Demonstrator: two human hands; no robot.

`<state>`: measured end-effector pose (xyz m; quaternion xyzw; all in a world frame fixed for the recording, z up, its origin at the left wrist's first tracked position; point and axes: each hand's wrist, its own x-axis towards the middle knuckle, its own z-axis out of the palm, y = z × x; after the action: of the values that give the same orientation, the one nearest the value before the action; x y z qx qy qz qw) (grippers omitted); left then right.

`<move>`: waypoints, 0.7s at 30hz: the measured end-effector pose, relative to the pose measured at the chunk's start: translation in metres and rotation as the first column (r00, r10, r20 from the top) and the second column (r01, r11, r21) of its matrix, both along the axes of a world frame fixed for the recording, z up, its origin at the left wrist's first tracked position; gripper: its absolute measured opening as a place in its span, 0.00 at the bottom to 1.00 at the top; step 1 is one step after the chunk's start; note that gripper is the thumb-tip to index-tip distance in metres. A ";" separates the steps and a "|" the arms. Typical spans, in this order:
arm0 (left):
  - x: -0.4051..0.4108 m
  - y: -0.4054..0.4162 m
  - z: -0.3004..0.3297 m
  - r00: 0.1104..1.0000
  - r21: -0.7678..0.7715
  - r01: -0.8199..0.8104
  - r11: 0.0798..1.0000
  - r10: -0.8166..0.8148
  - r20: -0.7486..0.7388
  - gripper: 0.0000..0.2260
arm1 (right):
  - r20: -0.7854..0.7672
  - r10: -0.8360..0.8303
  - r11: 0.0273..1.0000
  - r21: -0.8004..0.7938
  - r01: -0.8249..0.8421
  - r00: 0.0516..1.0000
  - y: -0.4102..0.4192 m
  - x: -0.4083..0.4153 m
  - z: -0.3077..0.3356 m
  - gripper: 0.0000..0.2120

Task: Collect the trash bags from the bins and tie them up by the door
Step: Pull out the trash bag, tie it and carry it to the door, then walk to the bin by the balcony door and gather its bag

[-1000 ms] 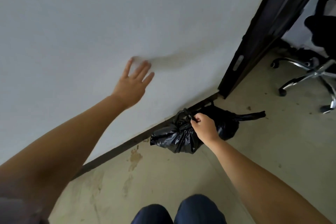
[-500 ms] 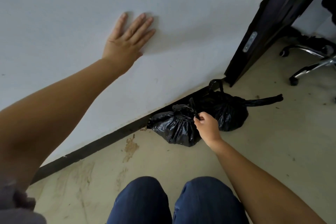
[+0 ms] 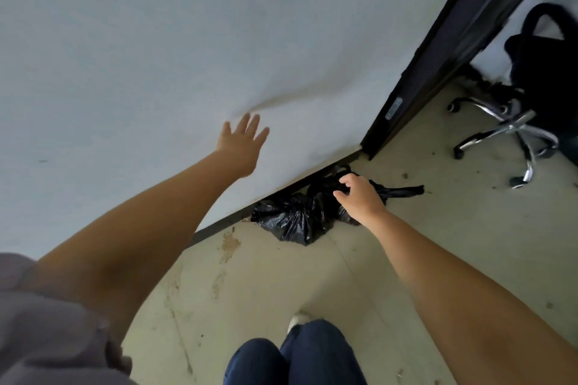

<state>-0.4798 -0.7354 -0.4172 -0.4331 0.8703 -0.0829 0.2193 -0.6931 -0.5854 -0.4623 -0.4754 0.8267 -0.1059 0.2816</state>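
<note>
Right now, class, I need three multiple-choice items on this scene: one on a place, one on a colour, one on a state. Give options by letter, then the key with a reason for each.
1. Where do the bags lie?
A. on the chair
B. on the floor against the wall, near the door frame
C. in a bin

2. What colour are the bags?
A. black
B. white
C. blue

3. How is the left hand?
A. closed on a bag
B. holding the door
C. open, fingers spread, by the wall

Key:
1 B: they sit at the foot of the wall, just left of the door frame.
2 A: the plastic is glossy black.
3 C: the fingers are spread and hold nothing; only the right hand is down at the bags.
</note>
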 end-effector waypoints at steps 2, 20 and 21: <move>0.000 0.011 0.050 0.997 0.061 -0.021 0.998 0.025 -0.067 0.28 | -0.067 0.060 0.998 -0.002 -0.061 0.996 0.001 0.005 0.052 0.17; 0.146 0.177 0.283 0.832 0.192 -0.280 0.941 0.338 -0.440 0.21 | -0.413 0.343 0.853 -0.240 -0.464 0.843 0.069 0.142 0.313 0.17; 0.161 0.186 0.287 0.811 0.195 -0.319 0.927 0.374 -0.451 0.21 | -0.414 0.380 0.837 -0.226 -0.498 0.827 0.070 0.155 0.316 0.18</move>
<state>-0.3190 -0.5490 -0.1306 -0.5786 0.8066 0.1166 0.0317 -0.5386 -0.5156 -0.1464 -0.7055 0.7007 -0.0850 0.0636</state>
